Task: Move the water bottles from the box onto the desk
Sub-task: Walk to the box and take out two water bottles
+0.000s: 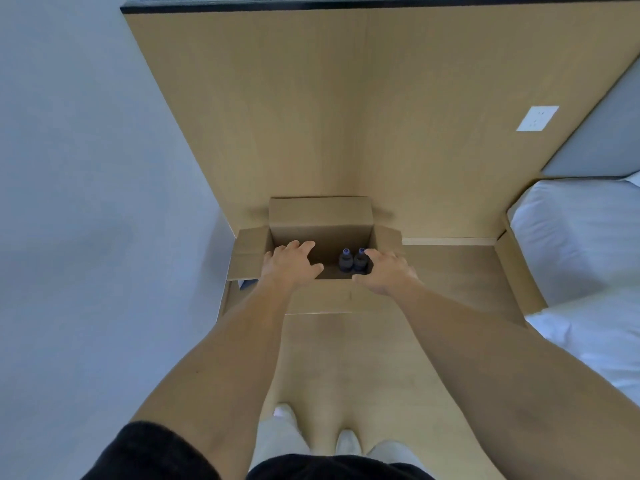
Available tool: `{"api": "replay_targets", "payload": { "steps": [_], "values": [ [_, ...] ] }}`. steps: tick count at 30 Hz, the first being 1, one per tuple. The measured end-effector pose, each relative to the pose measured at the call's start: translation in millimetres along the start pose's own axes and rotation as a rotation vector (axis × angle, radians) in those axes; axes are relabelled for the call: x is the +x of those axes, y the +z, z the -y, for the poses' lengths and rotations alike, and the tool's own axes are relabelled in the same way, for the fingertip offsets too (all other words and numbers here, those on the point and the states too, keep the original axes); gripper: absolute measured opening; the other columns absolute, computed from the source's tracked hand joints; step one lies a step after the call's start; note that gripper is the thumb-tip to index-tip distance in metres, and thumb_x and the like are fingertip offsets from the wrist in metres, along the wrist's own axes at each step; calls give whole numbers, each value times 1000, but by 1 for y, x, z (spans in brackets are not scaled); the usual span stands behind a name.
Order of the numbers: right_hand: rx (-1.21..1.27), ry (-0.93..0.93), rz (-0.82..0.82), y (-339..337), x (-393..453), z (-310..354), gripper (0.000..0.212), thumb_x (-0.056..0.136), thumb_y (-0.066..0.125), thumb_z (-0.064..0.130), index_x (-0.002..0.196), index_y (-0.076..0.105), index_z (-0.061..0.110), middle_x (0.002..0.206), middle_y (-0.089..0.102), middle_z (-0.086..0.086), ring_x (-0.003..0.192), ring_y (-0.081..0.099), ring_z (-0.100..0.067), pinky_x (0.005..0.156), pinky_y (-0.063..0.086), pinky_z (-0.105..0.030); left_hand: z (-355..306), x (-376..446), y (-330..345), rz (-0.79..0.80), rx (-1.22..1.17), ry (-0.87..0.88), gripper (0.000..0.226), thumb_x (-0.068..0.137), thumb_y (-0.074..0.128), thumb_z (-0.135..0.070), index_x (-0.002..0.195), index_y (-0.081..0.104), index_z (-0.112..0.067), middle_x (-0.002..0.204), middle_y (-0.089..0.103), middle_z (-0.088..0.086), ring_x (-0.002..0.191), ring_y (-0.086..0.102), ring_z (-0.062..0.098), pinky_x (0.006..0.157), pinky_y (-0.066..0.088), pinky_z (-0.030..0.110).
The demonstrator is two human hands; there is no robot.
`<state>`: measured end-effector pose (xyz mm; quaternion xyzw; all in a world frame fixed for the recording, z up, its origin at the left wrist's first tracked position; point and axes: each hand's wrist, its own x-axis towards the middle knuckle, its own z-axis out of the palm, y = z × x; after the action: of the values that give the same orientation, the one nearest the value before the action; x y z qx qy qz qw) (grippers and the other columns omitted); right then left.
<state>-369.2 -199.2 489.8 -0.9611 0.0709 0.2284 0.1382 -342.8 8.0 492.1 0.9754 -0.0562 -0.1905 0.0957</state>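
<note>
An open cardboard box (pixel 320 216) stands on the floor against a wooden wall panel, its flaps folded outward. Inside it, at the right, two water bottles with blue caps stand upright side by side: the left bottle (pixel 345 260) and the right bottle (pixel 360 260). My left hand (pixel 291 263) reaches over the box's left opening with fingers spread, holding nothing. Just beside the right bottle, my right hand (pixel 382 271) hovers at the box's right edge with fingers extended; whether it touches the bottle I cannot tell. No desk is in view.
A bed with white bedding (pixel 571 237) lies at the right. A white wall (pixel 86 168) rises at the left. A white wall socket (pixel 537 118) sits on the wooden panel. My feet (pixel 348 441) stand on the light wood floor below.
</note>
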Motion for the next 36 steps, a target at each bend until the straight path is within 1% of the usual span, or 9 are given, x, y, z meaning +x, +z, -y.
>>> {"api": "replay_targets", "payload": {
  "steps": [4, 9, 13, 18, 21, 25, 27, 31, 36],
  "values": [
    [53, 55, 28, -1, 45, 5, 76, 87, 57, 59, 151, 31, 28, 148, 42, -7, 138, 36, -33, 107, 36, -45, 10, 55, -1, 36, 24, 25, 64, 98, 46, -54, 155, 29, -31, 152, 42, 3, 136, 42, 31, 112, 35, 51],
    [121, 137, 58, -1, 110, 15, 73, 86, 59, 59, 147, 35, 27, 144, 45, -8, 133, 41, -34, 103, 40, -45, 30, 138, 5, 81, 38, 76, 69, 95, 51, -58, 155, 28, -33, 157, 38, 3, 140, 40, 32, 113, 37, 53],
    [171, 227, 89, 2, 161, 26, 76, 87, 57, 60, 150, 32, 28, 147, 43, -7, 134, 41, -34, 104, 40, -45, 45, 204, 10, 148, 65, 106, 71, 94, 52, -60, 155, 27, -36, 159, 36, 2, 142, 39, 32, 114, 35, 52],
    [258, 323, 142, 25, 217, 34, 78, 89, 57, 60, 154, 28, 26, 149, 43, -8, 136, 39, -34, 106, 39, -46, 58, 265, 27, 237, 61, 142, 73, 93, 56, -59, 155, 27, -36, 159, 37, 1, 140, 42, 31, 111, 38, 52],
    [291, 363, 186, 49, 256, 33, 81, 90, 57, 60, 155, 25, 24, 150, 41, -10, 138, 39, -34, 110, 39, -46, 65, 293, 51, 279, 43, 149, 76, 91, 59, -58, 156, 27, -35, 156, 40, 0, 137, 44, 28, 110, 40, 51],
    [355, 423, 220, 88, 307, 22, 82, 91, 56, 60, 156, 23, 24, 152, 39, -9, 139, 39, -33, 111, 39, -45, 69, 329, 95, 302, -18, 122, 79, 91, 62, -57, 157, 26, -33, 156, 39, -2, 138, 44, 29, 108, 42, 49],
    [427, 471, 220, 112, 337, 12, 81, 92, 57, 59, 157, 22, 24, 154, 37, -7, 139, 40, -32, 108, 39, -44, 70, 353, 125, 294, -66, 102, 81, 90, 65, -55, 157, 26, -33, 157, 39, -2, 139, 44, 28, 108, 42, 49],
    [560, 569, 209, 176, 404, -15, 78, 94, 57, 52, 157, 21, 23, 156, 37, -7, 137, 43, -32, 106, 41, -40, 76, 407, 203, 311, -146, 55, 82, 89, 69, -54, 156, 27, -33, 157, 41, -2, 139, 46, 27, 107, 46, 48],
    [684, 682, 163, 256, 482, -52, 74, 98, 56, 43, 158, 18, 24, 155, 39, -9, 137, 44, -33, 106, 40, -38, 85, 484, 307, 328, -251, -60, 84, 87, 71, -54, 156, 28, -32, 156, 40, 3, 140, 43, 29, 110, 43, 47]
  ]
}}
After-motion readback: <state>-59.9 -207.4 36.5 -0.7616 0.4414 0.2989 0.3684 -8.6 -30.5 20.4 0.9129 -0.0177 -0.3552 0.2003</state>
